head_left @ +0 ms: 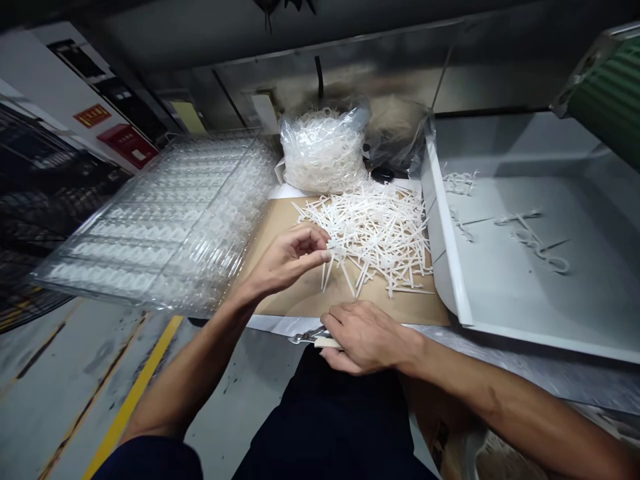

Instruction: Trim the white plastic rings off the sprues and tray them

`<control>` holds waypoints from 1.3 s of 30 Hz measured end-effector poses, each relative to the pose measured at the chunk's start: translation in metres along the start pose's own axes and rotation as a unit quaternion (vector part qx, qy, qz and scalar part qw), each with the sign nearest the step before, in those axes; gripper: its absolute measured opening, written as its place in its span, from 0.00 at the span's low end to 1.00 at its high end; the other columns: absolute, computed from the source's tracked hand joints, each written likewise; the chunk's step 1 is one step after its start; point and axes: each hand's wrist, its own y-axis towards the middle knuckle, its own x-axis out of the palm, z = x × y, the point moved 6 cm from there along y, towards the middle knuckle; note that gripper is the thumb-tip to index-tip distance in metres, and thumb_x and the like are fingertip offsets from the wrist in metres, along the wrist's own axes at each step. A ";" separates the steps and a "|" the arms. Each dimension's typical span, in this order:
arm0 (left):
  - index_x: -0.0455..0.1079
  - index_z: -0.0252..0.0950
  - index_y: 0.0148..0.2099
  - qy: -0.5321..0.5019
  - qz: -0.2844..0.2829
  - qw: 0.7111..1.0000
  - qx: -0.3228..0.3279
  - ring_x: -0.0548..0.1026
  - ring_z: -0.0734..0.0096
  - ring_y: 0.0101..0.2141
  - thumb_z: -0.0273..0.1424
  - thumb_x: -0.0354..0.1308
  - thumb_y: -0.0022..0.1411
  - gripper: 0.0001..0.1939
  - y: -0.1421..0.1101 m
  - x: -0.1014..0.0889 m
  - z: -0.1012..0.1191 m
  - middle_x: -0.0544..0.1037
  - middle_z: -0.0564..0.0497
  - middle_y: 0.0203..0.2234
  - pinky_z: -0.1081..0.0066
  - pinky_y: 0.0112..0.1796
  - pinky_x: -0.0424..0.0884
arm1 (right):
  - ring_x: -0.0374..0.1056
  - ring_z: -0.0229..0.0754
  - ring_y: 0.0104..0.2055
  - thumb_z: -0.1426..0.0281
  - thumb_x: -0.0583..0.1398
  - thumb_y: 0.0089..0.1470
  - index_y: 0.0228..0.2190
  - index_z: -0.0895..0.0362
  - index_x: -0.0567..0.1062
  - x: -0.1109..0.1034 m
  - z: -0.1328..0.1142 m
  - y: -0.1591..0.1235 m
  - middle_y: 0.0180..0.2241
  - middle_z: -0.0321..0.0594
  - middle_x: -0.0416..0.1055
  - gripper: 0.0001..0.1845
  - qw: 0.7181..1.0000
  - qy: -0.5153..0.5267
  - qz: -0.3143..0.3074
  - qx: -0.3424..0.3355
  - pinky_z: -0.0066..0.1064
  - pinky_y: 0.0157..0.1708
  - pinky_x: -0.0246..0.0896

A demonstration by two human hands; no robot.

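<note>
My left hand (pixel 295 253) is closed in a pinch at the near left side of a pile of thin white plastic pieces (pixel 375 230). Between its thumb and fingertips is a small white plastic piece (pixel 336 251), partly hidden by the fingers and blending into the pile behind. Lower and to the right, my right hand (pixel 367 337) is wrapped around a pair of small pliers (pixel 306 336). Their metal jaws point left, and a cream-coloured handle shows below the fingers. The pile lies on a brown cardboard sheet (pixel 280 297).
Stacked clear plastic trays (pixel 150 220) with white parts stand at the left. Behind the pile sits a clear bag (pixel 325 150) full of white pieces, beside a round black object (pixel 383 175). A grey bin (pixel 550 320) at the right holds a few plastic sprues (pixel 537 243). Green ribbed equipment (pixel 607 100) overhangs it.
</note>
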 end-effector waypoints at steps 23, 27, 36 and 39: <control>0.80 0.36 0.54 -0.327 0.267 0.900 -0.112 0.82 0.73 0.30 0.34 0.75 0.59 0.22 -0.080 0.002 -0.078 0.82 0.48 0.36 0.74 0.35 0.77 | 0.78 0.49 0.41 0.66 0.54 0.67 0.48 0.58 0.76 -0.026 0.035 -0.006 0.41 0.46 0.82 0.14 0.940 0.256 0.189 0.126 0.39 0.43 0.68; 0.80 0.34 0.52 -0.332 0.239 0.904 -0.123 0.84 0.68 0.32 0.35 0.75 0.58 0.21 -0.092 0.007 -0.079 0.81 0.48 0.34 0.71 0.37 0.79 | 0.77 0.49 0.38 0.65 0.54 0.68 0.48 0.58 0.76 -0.029 0.040 -0.009 0.37 0.45 0.81 0.15 0.940 0.237 0.201 0.137 0.39 0.42 0.69; 0.79 0.33 0.56 -0.327 0.206 0.910 -0.147 0.85 0.65 0.34 0.32 0.75 0.57 0.24 -0.103 0.022 -0.083 0.83 0.46 0.34 0.69 0.41 0.82 | 0.75 0.49 0.39 0.62 0.54 0.69 0.49 0.58 0.77 -0.023 0.044 -0.013 0.38 0.46 0.80 0.17 0.939 0.250 0.165 0.168 0.40 0.42 0.68; 0.81 0.33 0.51 -0.336 0.245 0.900 -0.132 0.84 0.66 0.36 0.32 0.77 0.56 0.21 -0.104 0.025 -0.085 0.83 0.46 0.35 0.69 0.42 0.82 | 0.75 0.48 0.39 0.61 0.54 0.70 0.50 0.57 0.77 -0.019 0.046 -0.014 0.40 0.45 0.80 0.18 0.929 0.287 0.147 0.180 0.38 0.41 0.68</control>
